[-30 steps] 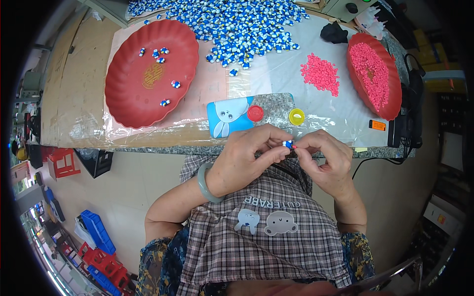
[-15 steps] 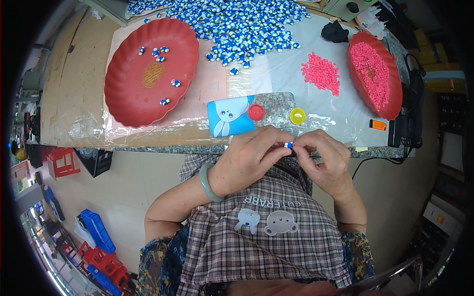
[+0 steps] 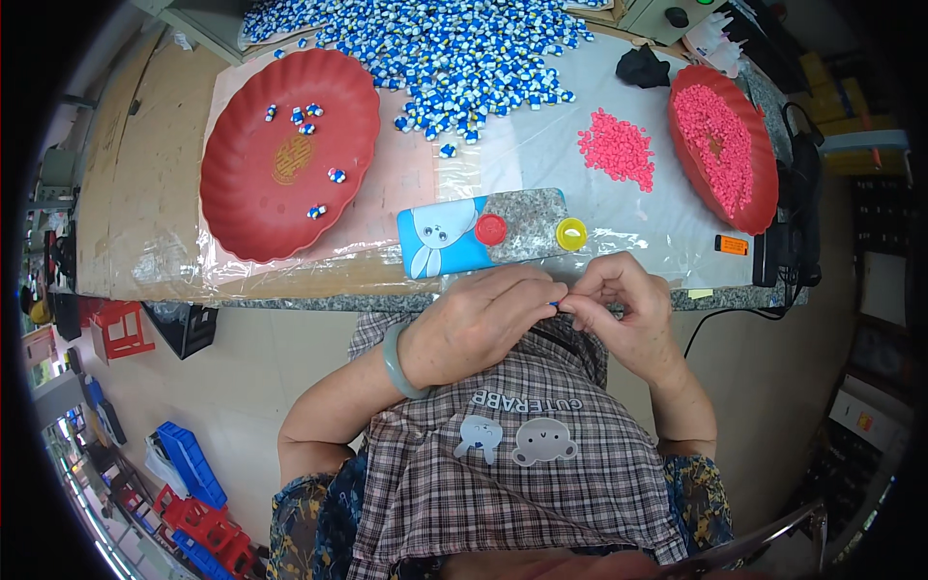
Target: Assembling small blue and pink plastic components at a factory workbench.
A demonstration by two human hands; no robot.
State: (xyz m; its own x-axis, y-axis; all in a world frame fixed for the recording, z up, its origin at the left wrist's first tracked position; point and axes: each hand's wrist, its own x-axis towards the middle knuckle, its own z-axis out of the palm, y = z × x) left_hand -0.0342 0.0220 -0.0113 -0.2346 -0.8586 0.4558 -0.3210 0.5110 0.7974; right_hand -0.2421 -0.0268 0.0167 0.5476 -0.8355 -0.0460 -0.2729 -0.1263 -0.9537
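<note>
At the table's front edge my left hand (image 3: pixel 488 319), a pale green bangle (image 3: pixel 397 360) on its wrist, pinches a small blue-and-white piece (image 3: pixel 554 304), mostly covered by fingers. Against it press the fingertips of my right hand (image 3: pixel 628 314), closed on something too small to make out. Just beyond the hands lies a blue mat (image 3: pixel 454 257) with a rabbit picture and a grey speckled part. On it stand a small round red container (image 3: pixel 491 229) and a yellow one (image 3: pixel 571 234).
A big heap of blue-and-white pieces (image 3: pixel 474 72) covers the back. At left, a scalloped red tray (image 3: pixel 232 198) holds several such pieces. Pink bits (image 3: pixel 617 150) lie loose at right, beside a red tray (image 3: pixel 767 188) full of them. A black cloth (image 3: pixel 643 67) lies behind.
The left fingers have closed further over the blue-and-white piece, which showed plainly before. Both hands are a little lower and closer together. The view has shifted slightly.
</note>
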